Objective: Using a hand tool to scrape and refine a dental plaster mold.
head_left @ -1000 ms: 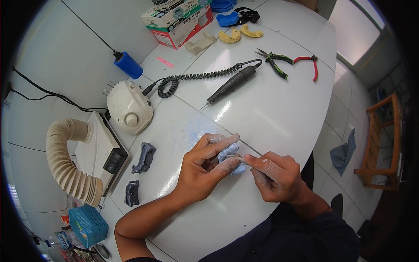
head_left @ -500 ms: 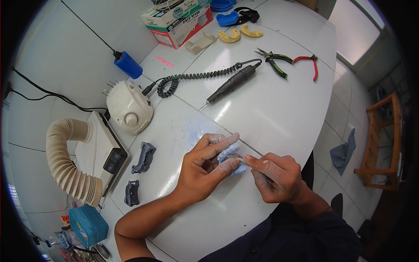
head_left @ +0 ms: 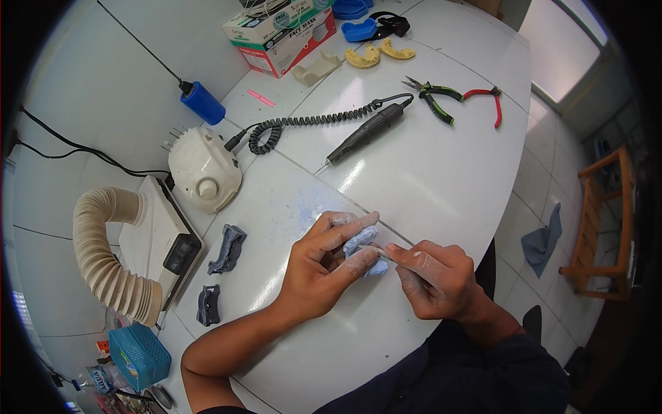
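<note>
Between the thumb and fingers of my left hand (head_left: 329,257) is a pale blue dental plaster cast (head_left: 360,239), partly covered by the fingers. My right hand (head_left: 439,277) pinches a slim metal carving tool (head_left: 381,253), and its tip meets the cast beside my left thumb. Most of the tool's handle is hidden in the right fist. White dust coats the fingers of both hands. Left of my forearm lie two dark grey articulator-like pieces, an upper one (head_left: 227,248) and a lower one (head_left: 208,305).
A black rotary handpiece (head_left: 365,134) lies beyond my hands, its coiled cord running to a white control unit (head_left: 205,172). Further left stands a dust extractor (head_left: 148,234) with a ribbed hose. Pliers (head_left: 436,99), red-handled cutters (head_left: 491,103) and yellow casts (head_left: 363,56) sit at the back.
Both hands stay nearly in place. The tool's tip and the right fingers shift very slightly against the cast.
</note>
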A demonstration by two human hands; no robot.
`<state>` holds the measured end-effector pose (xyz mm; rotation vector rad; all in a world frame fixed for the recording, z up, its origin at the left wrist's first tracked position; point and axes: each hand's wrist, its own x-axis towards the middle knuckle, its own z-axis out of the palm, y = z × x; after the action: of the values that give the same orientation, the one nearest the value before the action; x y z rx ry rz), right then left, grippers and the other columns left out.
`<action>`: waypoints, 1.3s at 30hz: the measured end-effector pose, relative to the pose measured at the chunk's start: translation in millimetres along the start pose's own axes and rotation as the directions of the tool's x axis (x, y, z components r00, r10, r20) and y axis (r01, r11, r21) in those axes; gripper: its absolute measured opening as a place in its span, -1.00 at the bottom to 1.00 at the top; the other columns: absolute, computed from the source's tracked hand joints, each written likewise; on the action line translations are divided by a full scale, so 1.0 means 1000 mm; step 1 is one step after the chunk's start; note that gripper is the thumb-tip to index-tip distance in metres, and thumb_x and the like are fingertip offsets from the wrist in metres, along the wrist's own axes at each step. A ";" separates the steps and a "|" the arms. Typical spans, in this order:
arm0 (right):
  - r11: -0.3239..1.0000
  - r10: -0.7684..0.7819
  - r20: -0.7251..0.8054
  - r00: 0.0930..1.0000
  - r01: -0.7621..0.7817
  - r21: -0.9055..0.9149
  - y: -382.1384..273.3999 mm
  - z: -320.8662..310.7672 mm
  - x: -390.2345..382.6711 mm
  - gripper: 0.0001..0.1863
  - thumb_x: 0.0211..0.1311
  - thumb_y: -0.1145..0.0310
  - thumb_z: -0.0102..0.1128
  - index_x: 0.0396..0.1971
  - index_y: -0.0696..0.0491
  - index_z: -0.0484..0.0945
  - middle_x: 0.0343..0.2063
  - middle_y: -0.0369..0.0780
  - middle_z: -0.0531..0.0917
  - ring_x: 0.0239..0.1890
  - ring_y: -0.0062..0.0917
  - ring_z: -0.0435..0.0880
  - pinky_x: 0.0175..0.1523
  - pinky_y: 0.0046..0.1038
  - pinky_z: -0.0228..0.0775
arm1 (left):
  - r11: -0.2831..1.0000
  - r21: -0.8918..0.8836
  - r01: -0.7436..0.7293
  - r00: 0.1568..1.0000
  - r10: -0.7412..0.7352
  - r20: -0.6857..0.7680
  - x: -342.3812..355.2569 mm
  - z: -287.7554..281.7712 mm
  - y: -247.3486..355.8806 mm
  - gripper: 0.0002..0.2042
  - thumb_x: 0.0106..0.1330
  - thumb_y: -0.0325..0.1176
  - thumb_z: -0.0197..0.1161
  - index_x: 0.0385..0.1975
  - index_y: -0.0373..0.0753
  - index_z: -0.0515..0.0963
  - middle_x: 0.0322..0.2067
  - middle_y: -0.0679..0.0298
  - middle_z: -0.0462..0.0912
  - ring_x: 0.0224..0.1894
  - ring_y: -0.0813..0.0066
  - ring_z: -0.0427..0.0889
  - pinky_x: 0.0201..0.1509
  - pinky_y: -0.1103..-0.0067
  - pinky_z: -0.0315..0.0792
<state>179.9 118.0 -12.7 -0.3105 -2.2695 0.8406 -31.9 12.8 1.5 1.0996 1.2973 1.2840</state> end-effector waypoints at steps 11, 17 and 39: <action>0.997 0.009 -0.037 0.999 -0.012 -0.076 0.000 0.003 0.001 -0.40 -0.05 0.74 0.31 0.14 0.26 0.68 -0.48 -0.21 0.59 -0.66 -0.52 0.52 -0.58 -0.47 0.40 | 1.000 -0.020 0.012 1.000 -0.013 -0.029 0.001 0.000 -0.003 -0.54 0.53 -0.47 0.34 0.39 -0.35 0.50 0.08 0.26 0.51 0.09 0.56 0.63 0.19 0.61 0.55; 0.994 0.071 -0.065 0.995 -0.076 -0.078 -0.002 0.003 0.002 -0.44 0.02 0.72 0.32 0.14 0.26 0.68 -0.47 -0.19 0.58 -0.65 -0.49 0.53 -0.56 -0.46 0.41 | 0.996 -0.086 -0.022 0.998 0.027 0.059 0.003 -0.001 0.001 -0.39 0.49 -0.54 0.34 0.51 -0.33 0.33 0.17 0.22 0.48 0.30 0.39 0.59 0.42 0.47 0.50; 0.997 0.048 -0.086 0.995 -0.053 -0.063 -0.004 0.002 0.002 -0.48 0.03 0.69 0.33 0.10 0.25 0.70 -0.50 -0.15 0.65 -0.63 -0.40 0.60 -0.53 -0.42 0.48 | 0.985 -0.165 0.057 0.996 -0.043 0.084 0.002 0.002 0.000 -0.26 0.43 -0.61 0.37 0.57 -0.36 0.17 0.30 0.11 0.48 0.39 0.32 0.52 0.53 0.37 0.43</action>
<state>177.3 115.0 -10.5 -0.4270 -2.2219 0.7652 -29.7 14.8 1.4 0.9845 1.1291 1.2738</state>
